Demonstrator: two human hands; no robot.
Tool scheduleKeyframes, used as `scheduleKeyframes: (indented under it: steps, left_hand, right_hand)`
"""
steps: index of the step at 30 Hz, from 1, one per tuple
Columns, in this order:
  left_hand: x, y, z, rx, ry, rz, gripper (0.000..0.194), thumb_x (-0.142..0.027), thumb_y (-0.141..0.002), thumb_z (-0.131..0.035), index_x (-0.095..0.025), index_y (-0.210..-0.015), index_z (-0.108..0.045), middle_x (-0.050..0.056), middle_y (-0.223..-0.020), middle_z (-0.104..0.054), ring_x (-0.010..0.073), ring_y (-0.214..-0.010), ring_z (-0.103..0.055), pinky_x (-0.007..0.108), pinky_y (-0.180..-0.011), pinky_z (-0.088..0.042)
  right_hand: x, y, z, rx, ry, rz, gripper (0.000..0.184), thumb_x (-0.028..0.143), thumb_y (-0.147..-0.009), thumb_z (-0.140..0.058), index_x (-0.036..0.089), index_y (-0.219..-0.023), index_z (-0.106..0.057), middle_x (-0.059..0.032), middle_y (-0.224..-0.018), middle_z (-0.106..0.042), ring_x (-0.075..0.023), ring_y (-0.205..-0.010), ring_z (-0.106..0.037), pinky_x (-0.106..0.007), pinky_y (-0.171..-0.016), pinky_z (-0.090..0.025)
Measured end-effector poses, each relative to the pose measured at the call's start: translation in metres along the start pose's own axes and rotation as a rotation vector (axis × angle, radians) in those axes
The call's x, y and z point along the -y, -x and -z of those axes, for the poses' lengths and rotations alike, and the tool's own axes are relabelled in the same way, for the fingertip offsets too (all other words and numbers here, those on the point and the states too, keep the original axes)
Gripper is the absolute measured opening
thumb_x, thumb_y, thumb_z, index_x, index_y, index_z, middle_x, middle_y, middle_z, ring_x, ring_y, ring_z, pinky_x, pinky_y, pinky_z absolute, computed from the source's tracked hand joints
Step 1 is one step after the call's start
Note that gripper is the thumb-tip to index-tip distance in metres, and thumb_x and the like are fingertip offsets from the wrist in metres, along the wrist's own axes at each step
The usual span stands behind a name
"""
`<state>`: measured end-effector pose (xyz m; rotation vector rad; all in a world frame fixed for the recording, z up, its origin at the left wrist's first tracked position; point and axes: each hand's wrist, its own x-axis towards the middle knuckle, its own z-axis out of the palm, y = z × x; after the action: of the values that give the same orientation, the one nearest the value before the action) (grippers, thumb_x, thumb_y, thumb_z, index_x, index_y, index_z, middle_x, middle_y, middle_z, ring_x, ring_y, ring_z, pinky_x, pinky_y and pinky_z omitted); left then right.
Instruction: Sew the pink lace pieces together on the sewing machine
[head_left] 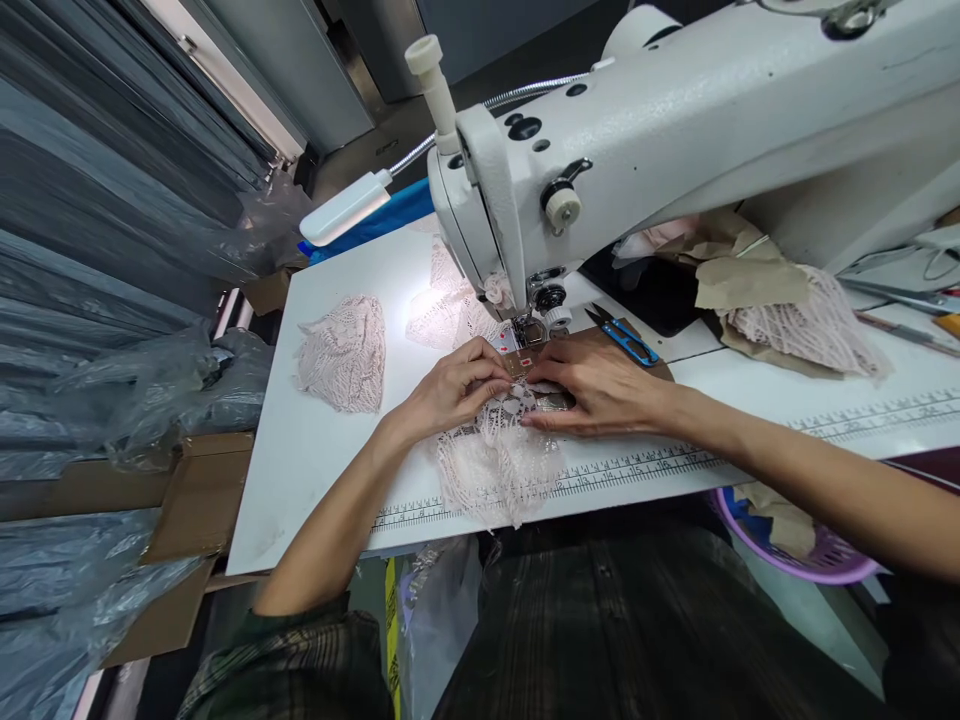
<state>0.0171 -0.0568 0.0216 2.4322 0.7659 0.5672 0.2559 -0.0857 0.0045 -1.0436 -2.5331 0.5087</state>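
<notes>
Both hands work at a piece of pale pink lace (499, 460) in front of a white sewing machine (645, 120). My left hand (457, 390) pinches the lace edge between thumb and fingers, just left of the presser foot (527, 330). From the right, my right hand (592, 385) grips the same lace with thumb and index finger, its other fingers bent. The lace hangs toward the table's front edge, over a printed ruler strip (637, 468). Blue thread snips (630, 340) lie just behind my right hand.
A lace piece (343, 355) lies on the white table (281, 475) at left; more lace (442, 310) sits behind the needle. Brown paper (750, 285) with lace lies at right. A lit lamp (346, 208) hangs left of the machine head. A purple basket (825, 568) stands below the edge.
</notes>
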Motion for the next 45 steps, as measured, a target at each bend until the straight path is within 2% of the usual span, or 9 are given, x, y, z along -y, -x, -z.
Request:
scheduleKeyframes:
  steps: [4, 8, 17, 23, 29, 36, 41, 43, 45]
  left_hand:
    - [-0.01, 0.001, 0.004, -0.017, 0.004, 0.059, 0.02, -0.024, -0.098, -0.05, -0.015, -0.089, -0.066, 0.004, -0.082, -0.064, 0.0112, -0.072, -0.061, 0.024, -0.066, -0.051]
    - [-0.012, 0.011, 0.013, -0.062, 0.107, 0.16, 0.022, -0.031, -0.092, -0.062, -0.015, -0.106, -0.066, 0.006, -0.089, -0.071, 0.0126, -0.076, -0.065, 0.024, -0.066, -0.053]
    - [-0.016, 0.023, 0.027, -0.069, 0.27, 0.342, 0.024, -0.037, -0.088, -0.068, -0.014, -0.096, -0.072, 0.005, -0.075, -0.068, 0.008, -0.055, -0.056, 0.02, -0.047, -0.046]
    - [-0.021, 0.027, 0.035, -0.112, 0.45, 0.329, 0.027, -0.039, -0.084, -0.071, -0.013, -0.081, -0.063, 0.01, -0.093, -0.067, 0.0139, -0.078, -0.065, 0.022, -0.061, -0.053]
    - [-0.013, 0.009, 0.049, -0.208, 0.23, 0.367, 0.025, -0.04, -0.089, -0.062, -0.016, -0.086, -0.063, -0.006, -0.053, -0.049, 0.0045, -0.04, -0.035, 0.017, -0.039, -0.029]
    - [0.011, -0.043, 0.022, 0.071, -0.318, 0.228, 0.021, -0.035, -0.089, -0.061, -0.016, -0.091, -0.071, 0.003, -0.079, -0.068, 0.0129, -0.061, -0.059, 0.023, -0.052, -0.042]
    - [0.018, -0.025, 0.002, -0.169, -0.625, -0.005, 0.023, -0.035, -0.092, -0.059, -0.013, -0.095, -0.065, 0.01, -0.092, -0.067, 0.0201, -0.08, -0.063, 0.028, -0.059, -0.049]
    - [0.01, -0.006, 0.002, -0.175, -0.564, -0.198, 0.022, -0.035, -0.094, -0.056, -0.014, -0.091, -0.063, 0.008, -0.086, -0.066, 0.0175, -0.074, -0.062, 0.028, -0.059, -0.051]
    - [-0.002, 0.013, 0.0, -0.043, -0.448, -0.332, 0.028, -0.042, -0.091, -0.057, -0.015, -0.096, -0.062, 0.007, -0.088, -0.067, 0.0177, -0.076, -0.063, 0.031, -0.063, -0.054]
  right_hand:
    - [0.015, -0.005, -0.004, 0.043, -0.067, -0.081, 0.033, 0.046, -0.093, -0.053, 0.017, -0.093, -0.068, -0.0103, -0.102, -0.065, -0.0222, -0.081, -0.06, -0.032, -0.066, -0.041]
    - [0.02, -0.007, -0.003, 0.099, -0.36, -0.099, 0.031, 0.035, -0.093, -0.049, 0.017, -0.071, -0.06, -0.0044, -0.084, -0.065, -0.0154, -0.071, -0.056, -0.028, -0.062, -0.037]
    - [0.03, -0.008, 0.005, 0.15, -0.423, -0.078, 0.026, 0.031, -0.092, -0.045, 0.017, -0.072, -0.054, -0.0032, -0.076, -0.06, -0.014, -0.067, -0.051, -0.027, -0.061, -0.033]
    - [0.035, -0.015, 0.001, 0.088, -0.45, -0.069, 0.024, 0.024, -0.092, -0.046, 0.018, -0.069, -0.047, 0.0016, -0.065, -0.049, -0.011, -0.06, -0.04, -0.027, -0.059, -0.027]
    - [0.052, -0.033, -0.017, 0.055, -1.132, -0.308, 0.015, 0.014, -0.09, -0.051, 0.015, -0.076, -0.055, 0.0032, -0.067, -0.052, -0.0098, -0.062, -0.048, -0.024, -0.062, -0.038]
    - [0.059, -0.014, -0.021, 0.047, -1.584, -0.809, 0.009, 0.011, -0.085, -0.065, 0.015, -0.079, -0.059, 0.0005, -0.07, -0.062, -0.01, -0.065, -0.062, -0.025, -0.072, -0.057]
    - [0.045, 0.035, -0.003, 0.396, -1.538, -0.751, 0.021, 0.033, -0.088, -0.067, 0.012, -0.084, -0.062, -0.0104, -0.094, -0.07, -0.014, -0.084, -0.07, -0.025, -0.08, -0.06]
    - [0.032, 0.044, 0.006, 0.413, -1.275, -0.643, 0.025, 0.037, -0.092, -0.059, 0.013, -0.097, -0.065, -0.0107, -0.099, -0.07, -0.0158, -0.081, -0.07, -0.028, -0.074, -0.06]
    - [0.015, 0.04, 0.013, 0.292, -0.871, -0.453, 0.028, 0.035, -0.094, -0.053, 0.015, -0.108, -0.066, -0.0097, -0.095, -0.071, -0.0189, -0.077, -0.069, -0.031, -0.067, -0.058]
